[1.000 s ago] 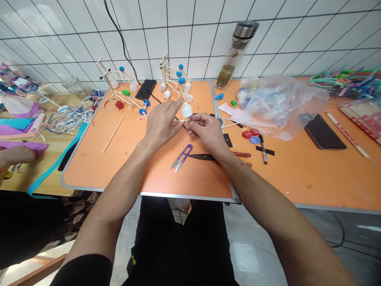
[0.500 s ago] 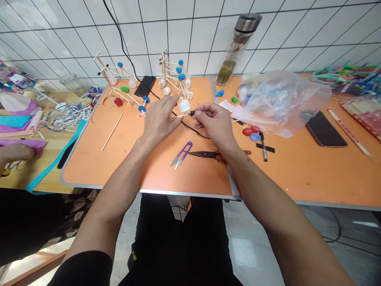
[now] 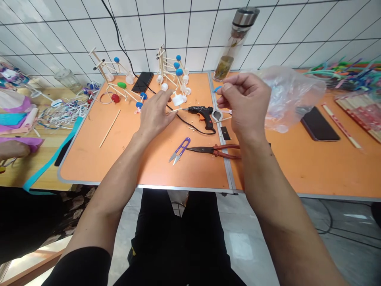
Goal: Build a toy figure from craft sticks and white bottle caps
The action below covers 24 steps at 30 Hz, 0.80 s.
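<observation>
My left hand (image 3: 156,113) is closed, pinching a thin wooden stick (image 3: 176,110) between thumb and fingers. Just beyond its fingertips is a white plastic cap (image 3: 179,99), beside a frame of wooden sticks (image 3: 166,67) with blue caps and clear wheels. Over the table's right part my right hand (image 3: 245,101) is raised, thumb and forefinger pressed together. Anything in that pinch is too small to make out. A small blue piece (image 3: 218,89) shows by its fingertips. Between my hands lies a black glue gun (image 3: 200,111), its nozzle pointing at the stick.
Purple thread snips (image 3: 180,151) and red-handled pliers (image 3: 212,149) lie in front. A second stick frame (image 3: 104,71), a phone (image 3: 143,82) and a loose stick (image 3: 110,128) are left. A glass bottle (image 3: 228,59), plastic bag (image 3: 293,95) and another phone (image 3: 320,123) are right. A co-worker's hand (image 3: 13,150) is far left.
My right hand has moved up and right, away from the glue gun's nozzle, uncovering the gun and pliers handles. My left hand stays nearly in place with the wooden stick.
</observation>
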Available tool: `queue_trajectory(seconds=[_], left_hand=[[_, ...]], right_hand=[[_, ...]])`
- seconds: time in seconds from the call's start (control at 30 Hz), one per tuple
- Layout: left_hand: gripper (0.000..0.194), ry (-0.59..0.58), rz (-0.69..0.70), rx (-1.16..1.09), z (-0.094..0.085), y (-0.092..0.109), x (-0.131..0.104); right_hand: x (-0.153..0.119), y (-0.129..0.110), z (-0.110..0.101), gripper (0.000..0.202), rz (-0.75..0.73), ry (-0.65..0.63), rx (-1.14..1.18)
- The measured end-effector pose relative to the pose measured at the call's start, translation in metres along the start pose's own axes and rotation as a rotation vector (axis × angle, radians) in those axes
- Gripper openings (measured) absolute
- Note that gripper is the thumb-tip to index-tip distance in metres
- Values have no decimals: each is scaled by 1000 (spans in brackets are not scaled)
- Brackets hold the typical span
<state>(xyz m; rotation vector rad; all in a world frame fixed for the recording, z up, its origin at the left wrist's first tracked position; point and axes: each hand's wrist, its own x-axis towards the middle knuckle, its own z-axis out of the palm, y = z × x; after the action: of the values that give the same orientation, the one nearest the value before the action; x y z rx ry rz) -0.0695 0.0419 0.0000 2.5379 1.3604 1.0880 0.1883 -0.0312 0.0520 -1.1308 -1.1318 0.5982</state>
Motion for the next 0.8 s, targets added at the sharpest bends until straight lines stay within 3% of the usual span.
queue_trajectory(seconds=[0.1, 0.2, 0.3, 0.43, 0.57, 0.8], left_hand=[[62, 15, 5, -14, -2, -1, 0], [60, 31, 5, -6, -3, -2, 0], [57, 51, 10, 19, -4, -3, 0], [55, 62, 6, 48, -3, -3, 0], [52, 63, -11, 72, -5, -1, -1], [51, 83, -21, 74, -9, 0, -1]], right_hand=[[11, -13, -17, 7, -58, -7, -109], [22, -10, -27, 10, -47, -14, -380], [26, 9, -26, 8, 3, -178, -791], [17, 35, -13, 31, 168, -414, -1117], [9, 43, 1, 41, 221, -502, -1227], [2, 43, 12, 45, 235, -473, -1263]])
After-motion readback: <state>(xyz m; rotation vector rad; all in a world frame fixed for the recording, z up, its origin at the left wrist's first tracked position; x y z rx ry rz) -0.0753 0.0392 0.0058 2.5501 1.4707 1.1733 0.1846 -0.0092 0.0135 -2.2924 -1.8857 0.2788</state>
